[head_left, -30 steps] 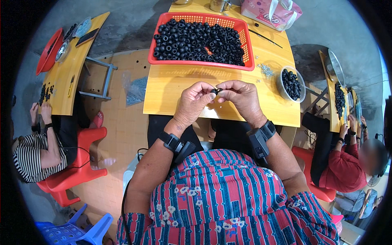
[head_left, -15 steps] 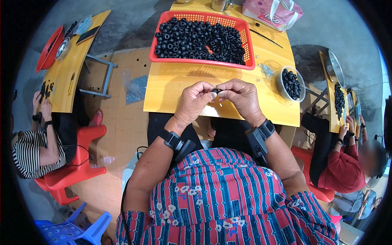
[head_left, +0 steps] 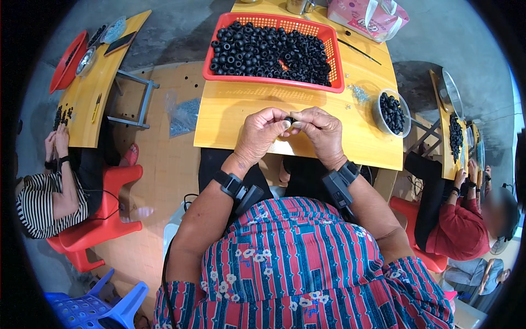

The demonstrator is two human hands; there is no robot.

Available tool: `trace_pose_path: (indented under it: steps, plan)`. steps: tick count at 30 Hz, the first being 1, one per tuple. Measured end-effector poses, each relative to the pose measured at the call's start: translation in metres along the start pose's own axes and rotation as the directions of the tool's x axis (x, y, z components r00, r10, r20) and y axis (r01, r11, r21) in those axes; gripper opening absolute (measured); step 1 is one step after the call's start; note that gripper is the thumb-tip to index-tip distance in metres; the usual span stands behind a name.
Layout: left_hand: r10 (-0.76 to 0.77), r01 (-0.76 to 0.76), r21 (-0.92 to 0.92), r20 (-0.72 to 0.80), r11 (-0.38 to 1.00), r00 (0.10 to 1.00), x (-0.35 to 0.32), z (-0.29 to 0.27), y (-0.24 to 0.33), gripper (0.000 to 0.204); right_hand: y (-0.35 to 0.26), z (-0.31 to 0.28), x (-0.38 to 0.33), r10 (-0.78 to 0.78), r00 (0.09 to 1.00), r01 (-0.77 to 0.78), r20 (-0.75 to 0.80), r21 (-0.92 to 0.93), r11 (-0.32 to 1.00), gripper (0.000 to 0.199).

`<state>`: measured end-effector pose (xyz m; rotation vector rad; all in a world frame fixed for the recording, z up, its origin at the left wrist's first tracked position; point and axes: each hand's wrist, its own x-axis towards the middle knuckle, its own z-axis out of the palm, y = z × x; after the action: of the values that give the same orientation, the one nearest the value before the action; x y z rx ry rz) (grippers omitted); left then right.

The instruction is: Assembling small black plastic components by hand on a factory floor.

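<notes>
Right now I see both hands meeting over the near edge of the yellow table (head_left: 241,118): my left hand (head_left: 263,134) and my right hand (head_left: 320,131) are pressed together, fingertips pinching one small black ring (head_left: 289,119) between them. The ring is mostly hidden by the fingertips, so I cannot tell its exact shape. Beyond the hands sits a red basket (head_left: 230,75) heaped with black rings, and to the right a clear bowl (head_left: 379,116) holds more of them, well apart from the hands. A pink bag (head_left: 367,15) lies at the far right corner of the table. To my left a person in a striped shirt (head_left: 35,205) works at another yellow table (head_left: 87,118), and a person in red (head_left: 457,233) sits on my right
</notes>
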<state>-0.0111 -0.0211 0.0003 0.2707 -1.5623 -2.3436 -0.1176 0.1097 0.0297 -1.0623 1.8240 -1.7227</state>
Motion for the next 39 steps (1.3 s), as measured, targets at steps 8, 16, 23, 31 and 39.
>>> trace_pose_path:
  steps: [8,16,23,31,39]
  plan:
    - [0.02,-0.02,0.025,-0.015,0.999,1.0,0.001,-0.003,-0.005,0.011,0.0,0.004,-0.001,0.017,1.0,-0.017,-0.006,0.059,0.998,0.018]
    - [-0.011,0.012,0.006,-0.017,1.0,1.0,0.0,0.0,0.0,0.011,-0.003,0.002,0.001,0.111,0.994,-0.111,0.005,0.148,0.983,0.014]
    - [0.003,-0.003,0.023,-0.023,1.0,1.0,0.001,-0.002,-0.004,0.01,-0.004,-0.004,0.005,0.173,0.983,-0.183,0.067,0.185,0.966,0.013]
    - [-0.001,0.002,0.015,-0.048,1.0,0.999,0.002,-0.001,-0.007,0.009,0.005,-0.001,0.0,0.327,0.94,-0.336,0.099,0.434,0.836,0.017]
    - [-0.019,0.023,0.084,-0.048,0.996,0.999,0.002,-0.003,-0.008,0.013,0.009,-0.003,0.004,0.415,0.884,-0.451,0.213,0.621,0.641,0.019]
